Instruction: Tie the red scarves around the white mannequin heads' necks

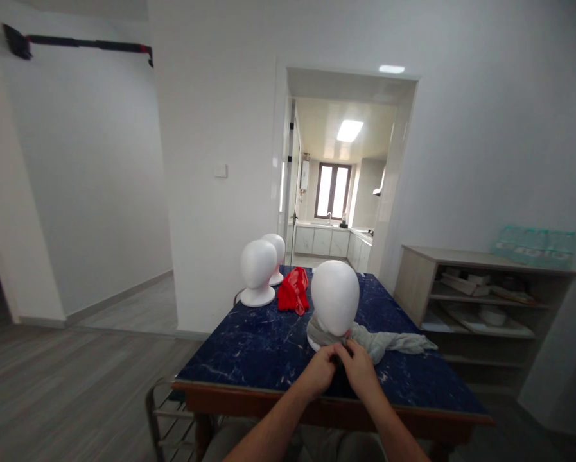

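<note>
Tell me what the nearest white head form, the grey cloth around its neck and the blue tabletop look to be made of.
The nearest head form looks like matte white foam or plastic: smooth, featureless, with no shine. The grey scarf looks like thin soft fabric, crumpling and trailing limp; both hands, left hand and right hand, grip it. The tabletop seems glossy marble-pattern stone or laminate: white veins, faint reflections.

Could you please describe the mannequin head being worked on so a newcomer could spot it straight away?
On the dark blue marble-patterned table, it is the nearest white head. Unlike the others, it has a grey scarf around its neck.
</note>
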`<state>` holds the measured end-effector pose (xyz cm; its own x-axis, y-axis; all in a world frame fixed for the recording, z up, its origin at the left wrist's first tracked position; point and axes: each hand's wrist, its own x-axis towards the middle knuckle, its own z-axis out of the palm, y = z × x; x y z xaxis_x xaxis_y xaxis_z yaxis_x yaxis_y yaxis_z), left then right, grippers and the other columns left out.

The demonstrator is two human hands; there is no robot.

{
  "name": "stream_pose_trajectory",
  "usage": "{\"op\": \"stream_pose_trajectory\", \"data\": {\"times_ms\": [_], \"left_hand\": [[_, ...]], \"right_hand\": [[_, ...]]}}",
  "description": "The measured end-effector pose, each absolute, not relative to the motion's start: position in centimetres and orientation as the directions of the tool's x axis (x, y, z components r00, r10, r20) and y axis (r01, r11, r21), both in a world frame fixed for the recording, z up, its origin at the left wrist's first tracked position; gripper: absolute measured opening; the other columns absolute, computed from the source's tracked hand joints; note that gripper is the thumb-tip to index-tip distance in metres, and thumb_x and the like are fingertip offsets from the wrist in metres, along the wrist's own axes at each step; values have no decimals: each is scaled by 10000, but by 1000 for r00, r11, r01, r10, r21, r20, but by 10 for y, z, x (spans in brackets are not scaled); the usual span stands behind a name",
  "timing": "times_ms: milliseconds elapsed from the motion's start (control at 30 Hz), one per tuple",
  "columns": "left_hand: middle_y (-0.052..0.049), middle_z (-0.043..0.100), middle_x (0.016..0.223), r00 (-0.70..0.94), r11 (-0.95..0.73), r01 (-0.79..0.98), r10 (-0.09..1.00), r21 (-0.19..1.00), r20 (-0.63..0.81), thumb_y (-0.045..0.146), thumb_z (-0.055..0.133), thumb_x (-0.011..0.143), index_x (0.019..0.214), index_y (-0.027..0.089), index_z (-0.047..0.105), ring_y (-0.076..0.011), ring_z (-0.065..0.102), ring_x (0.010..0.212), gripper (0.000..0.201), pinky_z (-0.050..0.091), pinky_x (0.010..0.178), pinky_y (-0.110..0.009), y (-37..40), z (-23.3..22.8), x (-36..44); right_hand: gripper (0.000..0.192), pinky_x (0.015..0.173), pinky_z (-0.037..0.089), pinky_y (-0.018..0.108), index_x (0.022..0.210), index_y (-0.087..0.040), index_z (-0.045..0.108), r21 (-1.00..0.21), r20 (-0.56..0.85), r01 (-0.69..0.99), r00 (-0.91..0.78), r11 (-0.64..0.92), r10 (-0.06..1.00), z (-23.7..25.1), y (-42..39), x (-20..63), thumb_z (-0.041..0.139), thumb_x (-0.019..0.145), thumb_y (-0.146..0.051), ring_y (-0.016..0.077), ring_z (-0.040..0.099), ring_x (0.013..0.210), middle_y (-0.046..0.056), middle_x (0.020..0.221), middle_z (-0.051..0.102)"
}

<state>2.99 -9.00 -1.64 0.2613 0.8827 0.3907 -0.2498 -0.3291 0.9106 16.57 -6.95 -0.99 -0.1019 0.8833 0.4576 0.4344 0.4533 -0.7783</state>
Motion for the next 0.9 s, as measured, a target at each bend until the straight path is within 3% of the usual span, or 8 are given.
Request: {"op": "stream_pose_trajectory", "data": {"times_ms": [133,233,333,400,500,600,767,900], "left_hand": [[-10,660,772,226,-287,-223,914,932,336,118,511,503,758,196,692,-208,568,825,323,436,917,-343,-90,-20,26],[9,583,706,184,-241,-265,938,934,294,131,525,464,721,199,635,-188,511,766,288,393,796,-302,-91,-18,25],[-40,674,850,204,-230,-386,923,893,326,157,587,524,687,195,609,-246,586,964,169,407,902,-331,-94,-12,27],[-87,731,1043,211,-213,-456,917,864,338,232,661,646,733,187,661,-298,593,1145,98,400,1023,-373,-95,-9,29],[-114,732,1241,189,-187,-503,929,844,319,521,688,868,910,184,758,-326,577,1280,347,351,1162,-421,-97,-6,30],[-116,725,1311,205,-147,-520,935,841,291,715,591,940,1069,189,791,-317,585,1317,578,316,1229,-439,-97,-5,27],[-125,689,1423,258,-132,-508,919,851,297,767,484,980,1178,183,802,-333,552,1394,693,328,1243,-457,-100,1,20],[-137,689,1434,305,-104,-517,905,850,296,771,476,977,1257,167,780,-359,575,1368,732,357,1217,-480,-102,3,18]], "right_hand": [[330,752,491,367,701,-229,637,-869,384,308,-75,388,920,-10,-63,169,466,871,-454,263,645,776,52,745,699],[221,769,511,354,723,-221,678,-874,386,279,-98,398,917,-10,-64,171,524,767,-374,268,664,831,55,800,723],[190,847,530,363,785,-207,726,-840,436,292,-136,457,889,-9,-68,169,615,693,-330,291,684,939,84,938,743],[174,857,537,371,785,-205,724,-813,457,347,-116,468,882,-9,-71,163,671,674,-328,300,685,952,97,966,731],[237,891,537,396,877,-199,754,-788,469,432,-39,438,882,-10,-76,154,722,696,-350,311,687,964,105,989,726],[357,991,516,420,1054,-188,778,-777,491,451,-3,439,871,-11,-78,148,723,747,-362,329,680,1073,127,1090,738],[378,953,530,417,1102,-193,742,-805,464,447,63,391,884,-11,-80,147,673,760,-340,340,694,1068,135,1086,751],[545,885,548,429,1252,-175,647,-858,405,409,165,311,899,-12,-85,144,667,727,-321,360,706,1032,151,1096,745]]}}
